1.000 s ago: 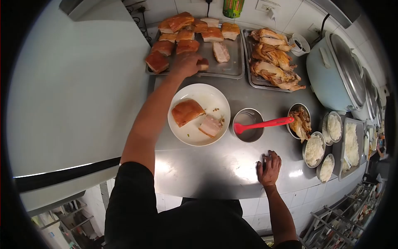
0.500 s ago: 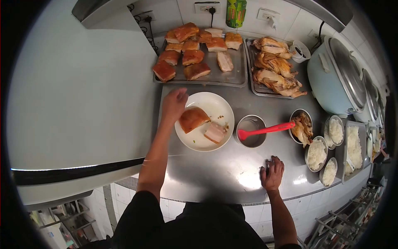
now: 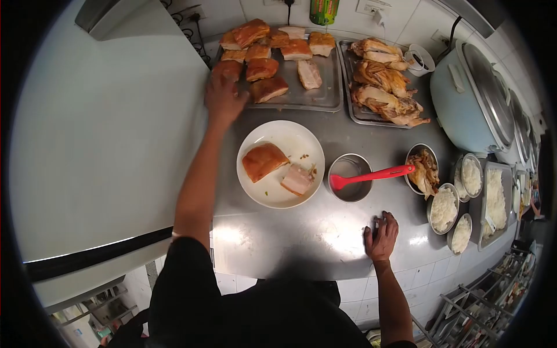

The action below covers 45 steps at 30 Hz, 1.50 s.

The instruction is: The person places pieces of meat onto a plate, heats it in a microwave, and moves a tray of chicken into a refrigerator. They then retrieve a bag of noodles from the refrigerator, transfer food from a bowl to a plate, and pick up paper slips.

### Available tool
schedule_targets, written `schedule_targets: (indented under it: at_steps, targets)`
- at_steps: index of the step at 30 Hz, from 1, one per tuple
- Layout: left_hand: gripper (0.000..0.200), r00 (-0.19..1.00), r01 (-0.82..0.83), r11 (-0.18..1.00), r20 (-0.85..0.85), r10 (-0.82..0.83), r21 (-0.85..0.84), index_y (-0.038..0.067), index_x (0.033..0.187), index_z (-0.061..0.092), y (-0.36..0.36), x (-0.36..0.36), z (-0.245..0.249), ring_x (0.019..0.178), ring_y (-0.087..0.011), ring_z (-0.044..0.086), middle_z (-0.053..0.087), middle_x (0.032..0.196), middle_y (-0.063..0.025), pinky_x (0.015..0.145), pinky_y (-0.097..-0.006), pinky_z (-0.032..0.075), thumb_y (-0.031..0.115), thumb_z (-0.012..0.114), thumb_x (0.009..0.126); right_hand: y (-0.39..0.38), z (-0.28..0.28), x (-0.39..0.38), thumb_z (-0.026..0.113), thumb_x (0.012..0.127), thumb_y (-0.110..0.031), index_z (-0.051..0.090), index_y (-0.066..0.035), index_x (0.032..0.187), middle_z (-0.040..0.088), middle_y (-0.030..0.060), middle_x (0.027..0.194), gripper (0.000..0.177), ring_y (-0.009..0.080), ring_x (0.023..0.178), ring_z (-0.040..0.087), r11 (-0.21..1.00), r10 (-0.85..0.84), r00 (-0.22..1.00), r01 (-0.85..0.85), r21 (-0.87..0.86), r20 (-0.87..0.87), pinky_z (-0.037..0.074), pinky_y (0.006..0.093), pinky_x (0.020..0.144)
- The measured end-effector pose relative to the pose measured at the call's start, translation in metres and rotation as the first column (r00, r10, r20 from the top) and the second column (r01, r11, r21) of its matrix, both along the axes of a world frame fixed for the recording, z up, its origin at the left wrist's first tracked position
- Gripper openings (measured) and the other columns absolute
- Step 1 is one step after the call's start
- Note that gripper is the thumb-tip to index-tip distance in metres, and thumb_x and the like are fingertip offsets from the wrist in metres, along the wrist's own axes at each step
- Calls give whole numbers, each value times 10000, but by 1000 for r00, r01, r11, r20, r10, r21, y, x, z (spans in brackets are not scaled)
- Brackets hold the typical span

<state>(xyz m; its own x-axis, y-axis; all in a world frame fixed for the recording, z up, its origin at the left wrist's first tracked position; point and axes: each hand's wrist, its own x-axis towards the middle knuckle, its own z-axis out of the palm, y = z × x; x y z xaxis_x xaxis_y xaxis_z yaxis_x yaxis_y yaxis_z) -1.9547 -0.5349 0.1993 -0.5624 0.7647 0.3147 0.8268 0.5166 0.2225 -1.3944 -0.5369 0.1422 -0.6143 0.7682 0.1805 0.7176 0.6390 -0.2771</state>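
Observation:
Over the front left corner of the meat tray (image 3: pixel 325 103) is my left hand (image 3: pixel 225 100), fingers spread over a browned meat piece it mostly covers; whether it touches the piece is unclear. A white plate (image 3: pixel 255 194) below it carries a large brown-skinned piece (image 3: pixel 264 162) and a smaller pale piece (image 3: pixel 297 180). My right hand (image 3: pixel 382 236) rests on the steel table (image 3: pixel 278 238) near its front edge, fingers apart and holding nothing. Between plate and right hand, a metal pot (image 3: pixel 351 194) has a red utensil (image 3: pixel 377 174) lying across it.
Roasted poultry (image 3: pixel 383 78) lies on a second tray at the back. Bowls of rice (image 3: pixel 444 210), a bowl of meat (image 3: pixel 423 168) and a rice tray (image 3: pixel 494 203) stand at the right, near a large lidded cooker (image 3: pixel 464 110). A pale surface (image 3: pixel 110 133) rises at the left.
My left hand has moved from beside the plate up and left to the meat tray, and its fingers have spread. My right hand stays on the table. The view has shifted slightly.

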Motion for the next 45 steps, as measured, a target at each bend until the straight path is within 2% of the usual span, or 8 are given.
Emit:
schedule_targets:
  at_steps: [3, 15, 18, 20, 24, 30, 37, 45]
  targets:
    - [717, 731, 417, 906, 564, -383, 76, 113, 1325, 481, -39, 75, 5, 1243, -304, 428, 444, 1353, -154, 1036, -384, 366, 390, 736, 715, -1, 2, 0, 604, 797, -288, 517, -35, 1111, 444, 195, 1256, 413, 405, 1183, 403, 1000, -8, 1000, 8, -4, 6, 308, 534, 1005]
    - [562, 937, 19, 991, 349, 30, -135, 173, 1260, 544, -46, 165, -1, 1155, -277, 499, 512, 1269, -68, 983, -382, 421, 289, 661, 723, -3, 1, 2, 612, 779, -263, 517, -28, 1096, 450, 192, 1242, 406, 400, 1172, 410, 1000, 1, 1000, -1, 15, -8, 312, 527, 1003]
    - [514, 816, 578, 814, 34, -577, -58, 157, 1250, 547, -28, 149, 1, 1147, -291, 499, 519, 1244, -99, 944, -383, 448, 273, 656, 761, -3, 1, -1, 611, 779, -262, 521, -28, 1094, 452, 191, 1241, 402, 398, 1174, 410, 1000, 6, 1000, -6, 15, -14, 311, 527, 1004]
    - [485, 736, 352, 930, 583, -344, 104, 143, 1246, 546, -13, 136, 21, 1141, -274, 524, 539, 1281, -78, 947, -404, 433, 315, 617, 799, -3, 3, -2, 608, 782, -269, 527, -33, 1097, 451, 190, 1246, 402, 394, 1181, 409, 1000, -12, 1000, 12, 10, -1, 310, 526, 1006]
    - [564, 960, -281, 958, -18, 280, -62, 182, 1283, 496, 12, 24, 9, 1223, -329, 439, 490, 1283, -170, 973, -450, 414, 434, 634, 796, -1, 3, -1, 604, 787, -279, 527, -37, 1102, 450, 187, 1247, 404, 392, 1183, 410, 1000, -6, 1000, 6, 26, 0, 310, 524, 1008]
    - [685, 794, -540, 810, 180, 580, -228, 108, 1334, 422, 42, -44, -13, 1200, -358, 460, 470, 1310, -185, 958, -439, 427, 369, 664, 749, -2, 1, -1, 596, 796, -291, 524, -42, 1105, 448, 187, 1245, 404, 398, 1180, 409, 1000, 1, 1000, -1, 23, 5, 310, 529, 1003]
    - [725, 19, -319, 858, 907, -420, 404, 115, 1413, 368, -38, 9, 16, 1173, -225, 518, 532, 1265, -104, 980, -332, 428, 123, 608, 729, 0, 2, -1, 594, 800, -291, 524, -32, 1094, 447, 189, 1248, 399, 399, 1186, 405, 1000, -7, 1000, 7, 1, -6, 308, 530, 1001]
    - [735, 962, 13, 999, 274, 1, -52, 89, 1411, 354, -82, 175, -6, 1207, -341, 439, 361, 1405, -189, 1010, -425, 385, 117, 623, 728, -1, 5, -3, 585, 794, -260, 523, -29, 1082, 450, 204, 1248, 375, 404, 1178, 410, 1000, 1, 1000, -1, 6, 3, 313, 521, 1000]
